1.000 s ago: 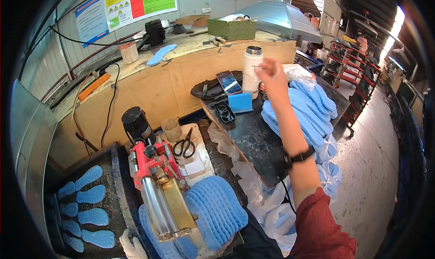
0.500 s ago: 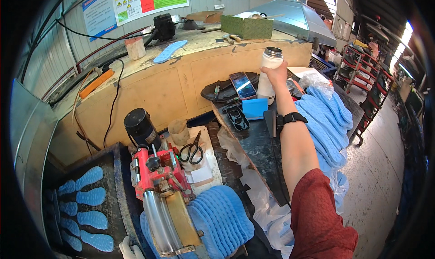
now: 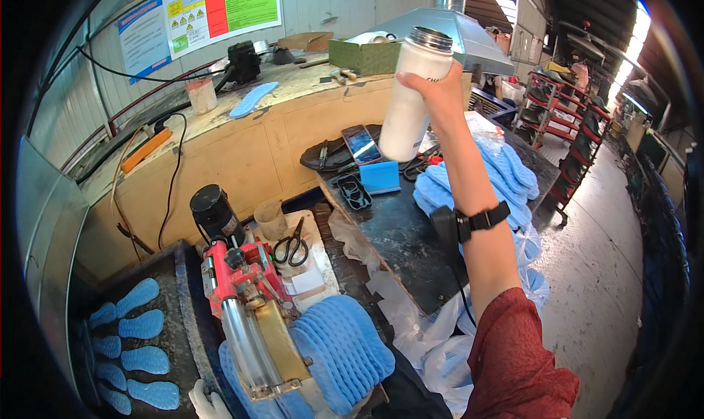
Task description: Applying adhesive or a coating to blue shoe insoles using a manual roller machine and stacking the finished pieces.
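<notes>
Panelled wall (image 3: 323, 9) backs the room I watch remotely. Blue insoles (image 3: 149, 359) lie in a dark tray (image 3: 182, 323), left of my gloved left hand (image 3: 208, 402), whose grip I cannot tell. Beyond and left of my right hand (image 3: 438, 95), a green box (image 3: 361, 58) holds pale items; that hand wraps the uncapped, tilted white bottle (image 3: 405, 118), contents hidden.

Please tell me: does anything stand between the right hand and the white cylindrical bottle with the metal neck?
Nothing visible does: the bare right hand grips the white cylindrical bottle directly, near its top.
</notes>
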`<move>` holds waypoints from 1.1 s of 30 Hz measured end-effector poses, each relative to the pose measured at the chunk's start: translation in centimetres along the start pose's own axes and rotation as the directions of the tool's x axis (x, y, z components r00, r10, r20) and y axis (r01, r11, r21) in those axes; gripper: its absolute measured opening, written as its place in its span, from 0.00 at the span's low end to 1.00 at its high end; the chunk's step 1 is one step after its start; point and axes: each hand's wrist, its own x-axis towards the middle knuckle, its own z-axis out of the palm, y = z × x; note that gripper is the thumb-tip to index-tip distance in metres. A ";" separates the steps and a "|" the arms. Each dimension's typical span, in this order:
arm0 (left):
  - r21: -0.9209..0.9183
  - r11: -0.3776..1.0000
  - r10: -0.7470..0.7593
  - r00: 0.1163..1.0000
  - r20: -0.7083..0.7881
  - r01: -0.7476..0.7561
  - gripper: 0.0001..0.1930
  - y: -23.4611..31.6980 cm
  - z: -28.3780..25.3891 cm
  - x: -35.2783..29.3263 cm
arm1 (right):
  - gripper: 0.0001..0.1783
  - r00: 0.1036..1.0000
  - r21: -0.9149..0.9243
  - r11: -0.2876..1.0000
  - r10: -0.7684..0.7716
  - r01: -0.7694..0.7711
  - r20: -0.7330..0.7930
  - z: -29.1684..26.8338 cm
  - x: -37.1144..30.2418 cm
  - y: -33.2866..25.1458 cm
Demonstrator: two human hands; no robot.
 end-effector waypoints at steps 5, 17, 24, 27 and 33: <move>-0.044 0.999 0.024 1.000 -0.015 -0.025 0.19 -0.5 -0.3 -0.5 | 0.45 0.919 0.226 0.938 0.173 -0.264 0.355 -3.4 -7.2 -7.7; -0.164 0.986 0.000 0.996 -0.086 -0.014 0.19 -3.6 2.5 0.0 | 0.52 0.702 0.136 0.983 -0.011 -0.123 0.712 -12.0 -26.9 -18.1; -0.137 0.989 0.038 0.993 -0.113 -0.054 0.20 -3.3 2.4 -0.1 | 0.48 0.647 0.389 0.921 -0.312 0.026 0.696 -11.3 -28.3 -19.0; -0.146 0.989 -0.012 0.997 -0.076 0.001 0.19 -2.9 2.0 -0.2 | 0.41 0.679 0.461 0.882 -0.397 0.097 0.618 -10.6 -28.3 -19.6; -0.138 0.990 -0.039 0.996 -0.082 0.027 0.20 -3.9 2.2 -0.5 | 0.35 0.643 0.441 0.883 -0.432 0.160 0.632 -10.5 -27.8 -20.8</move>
